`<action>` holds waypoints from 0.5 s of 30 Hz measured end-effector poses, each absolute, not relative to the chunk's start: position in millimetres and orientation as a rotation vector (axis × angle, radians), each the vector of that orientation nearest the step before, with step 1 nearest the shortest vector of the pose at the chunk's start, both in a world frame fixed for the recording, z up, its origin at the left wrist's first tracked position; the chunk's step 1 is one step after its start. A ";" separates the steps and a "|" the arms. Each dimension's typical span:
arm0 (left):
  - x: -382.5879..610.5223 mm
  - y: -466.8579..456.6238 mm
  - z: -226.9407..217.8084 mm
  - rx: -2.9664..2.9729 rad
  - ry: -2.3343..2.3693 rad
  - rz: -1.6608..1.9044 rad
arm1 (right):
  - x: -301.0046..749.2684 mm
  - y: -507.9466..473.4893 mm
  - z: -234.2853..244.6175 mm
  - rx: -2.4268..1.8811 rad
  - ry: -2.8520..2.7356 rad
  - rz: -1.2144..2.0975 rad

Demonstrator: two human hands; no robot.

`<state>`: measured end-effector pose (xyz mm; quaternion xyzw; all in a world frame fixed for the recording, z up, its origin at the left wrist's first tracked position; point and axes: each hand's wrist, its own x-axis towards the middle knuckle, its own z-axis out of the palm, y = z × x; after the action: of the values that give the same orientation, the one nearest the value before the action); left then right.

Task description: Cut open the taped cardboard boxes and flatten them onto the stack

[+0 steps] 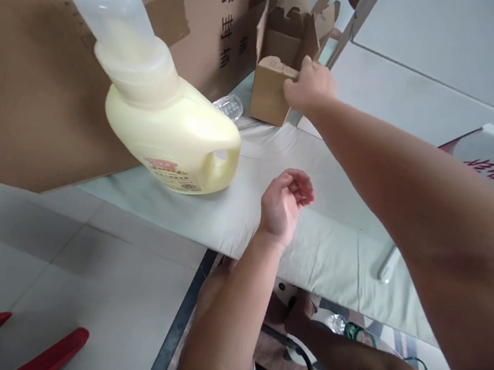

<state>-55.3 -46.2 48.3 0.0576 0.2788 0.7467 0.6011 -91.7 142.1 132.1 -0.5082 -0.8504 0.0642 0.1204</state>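
Note:
My right hand (309, 86) reaches far forward and grips the top edge of a small open cardboard box (269, 94) standing at the back of the cloth-covered table (324, 248). My left hand (284, 201) hovers over the table's front edge, palm up, fingers loosely curled, holding nothing. A pale yellow detergent bottle (172, 131) with a translucent white cap and a side handle stands to the left of my left hand, a hand's width away.
A large brown carton wall (26, 80) with printed characters stands behind the bottle. A crumpled clear plastic bottle (229, 106) lies beside the small box. White panels (425, 57) rise at the right. Red bars (50, 353) lie on the tiled floor at lower left.

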 end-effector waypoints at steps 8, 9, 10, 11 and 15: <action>-60.8 -41.5 31.6 0.218 1.383 2.199 | 68.9 52.3 120.7 -1.129 -2.167 0.323; -60.6 -41.7 30.3 0.211 1.414 2.224 | 96.2 32.6 112.5 -1.055 -2.095 0.334; -59.4 -41.8 29.7 0.220 1.416 2.250 | 121.2 13.0 103.1 -1.018 -1.996 0.303; -57.2 -42.0 30.0 0.264 1.383 2.271 | 142.7 -5.8 93.0 -1.011 -1.878 0.252; -37.9 -41.6 34.6 0.741 1.120 2.190 | 189.2 -57.6 52.5 -1.085 -1.581 0.290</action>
<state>-37.9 -41.6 34.6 0.2767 0.4183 0.8178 0.2825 189.2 -57.6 52.5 -0.4614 -0.6724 0.1234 0.5655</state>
